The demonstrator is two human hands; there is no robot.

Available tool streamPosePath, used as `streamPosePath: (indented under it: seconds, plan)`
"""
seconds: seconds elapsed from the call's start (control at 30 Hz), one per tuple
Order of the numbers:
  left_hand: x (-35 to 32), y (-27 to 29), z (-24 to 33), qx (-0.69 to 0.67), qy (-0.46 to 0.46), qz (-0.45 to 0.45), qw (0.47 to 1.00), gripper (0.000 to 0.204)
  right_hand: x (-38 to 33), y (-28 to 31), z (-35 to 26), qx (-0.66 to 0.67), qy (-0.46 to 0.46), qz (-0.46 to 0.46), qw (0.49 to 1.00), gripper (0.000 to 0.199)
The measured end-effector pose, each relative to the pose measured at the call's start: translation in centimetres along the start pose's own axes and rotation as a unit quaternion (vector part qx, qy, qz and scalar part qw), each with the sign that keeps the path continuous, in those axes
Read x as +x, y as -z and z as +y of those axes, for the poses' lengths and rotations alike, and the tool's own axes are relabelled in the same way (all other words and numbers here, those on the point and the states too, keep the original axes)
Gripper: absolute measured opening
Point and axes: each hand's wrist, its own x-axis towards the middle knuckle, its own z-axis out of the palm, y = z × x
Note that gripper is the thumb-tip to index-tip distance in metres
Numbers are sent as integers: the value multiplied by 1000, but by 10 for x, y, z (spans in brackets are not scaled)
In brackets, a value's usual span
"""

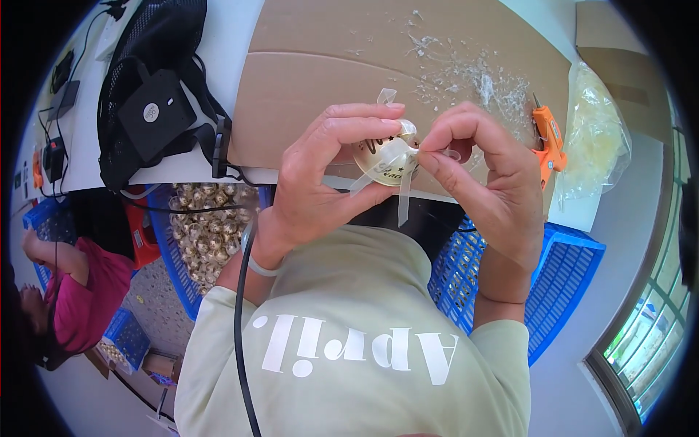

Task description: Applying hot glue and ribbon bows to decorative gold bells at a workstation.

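i log: one gold bauble [373, 155], clasped in left hand [309, 164]; white ribbon [396, 155], pinched in right hand [494, 171], looping seemingly done, tails left loose.

Toward the tabletop's [231, 44] left end lies a black mesh bag [156, 40], a black box [164, 120] (round pale sticker on its face) against it by the near edge. Off the near left corner is a person [86, 295] in pink; past the right end, a barred window [652, 339].
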Motion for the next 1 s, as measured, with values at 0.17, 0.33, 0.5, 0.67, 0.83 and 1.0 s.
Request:
streamPosePath:
  seconds: [0.17,0.33,0.5,0.67,0.83,1.0]
  plan:
    - [-1,0,1,4,-2,-6,1000,51,2,1,-2,-46,23,0,999,11]
    - [-2,0,3,5,8,-12,1000,51,1,0,-2,-71,36,-1,997,12]
    - [-3,-1,3,-9,19,-6,1000,52,-4,-9,-3,-173,91,74,978,17]
    - [-2,1,2,-45,29,2,999,54,-30,-22,-2,-363,189,161,898,28]
    - [-2,2,2,-39,32,-21,999,56,-32,-30,13,-416,232,178,861,43]
    - [-1,-1,2,-39,36,-4,999,55,-30,-32,20,-413,237,180,860,41]
